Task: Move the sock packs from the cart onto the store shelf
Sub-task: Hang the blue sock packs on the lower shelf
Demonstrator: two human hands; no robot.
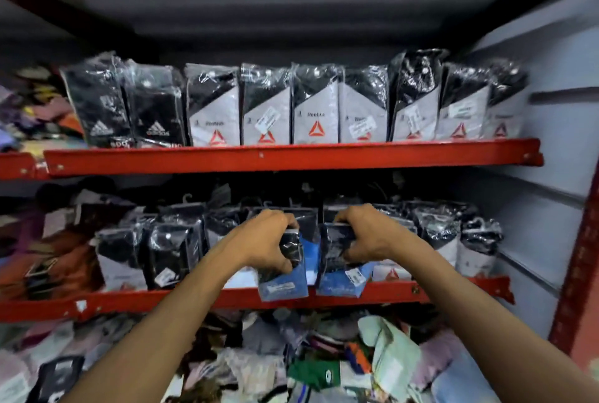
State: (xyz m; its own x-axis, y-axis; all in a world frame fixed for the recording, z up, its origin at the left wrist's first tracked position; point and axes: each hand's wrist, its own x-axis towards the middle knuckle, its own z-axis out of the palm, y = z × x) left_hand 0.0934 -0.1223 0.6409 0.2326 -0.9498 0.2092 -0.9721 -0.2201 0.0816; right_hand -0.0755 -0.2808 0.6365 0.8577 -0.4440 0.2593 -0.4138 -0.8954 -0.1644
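Both of my hands reach to the middle red shelf (129,302). My left hand (264,242) grips a sock pack with a black top and blue card (285,286), held at the shelf's front lip. My right hand (364,237) grips a second blue-carded sock pack (340,282) right beside it, with a white price sticker on its front. The two packs almost touch and hang slightly over the red edge. Behind them stand rows of black-and-white sock packs (168,256) in clear plastic.
The upper red shelf (291,156) holds a full row of black-and-grey packs (316,110). Below the middle shelf lies a loose heap of mixed socks and garments (324,360). A grey slatted wall (538,175) and red upright (580,273) close the right side.
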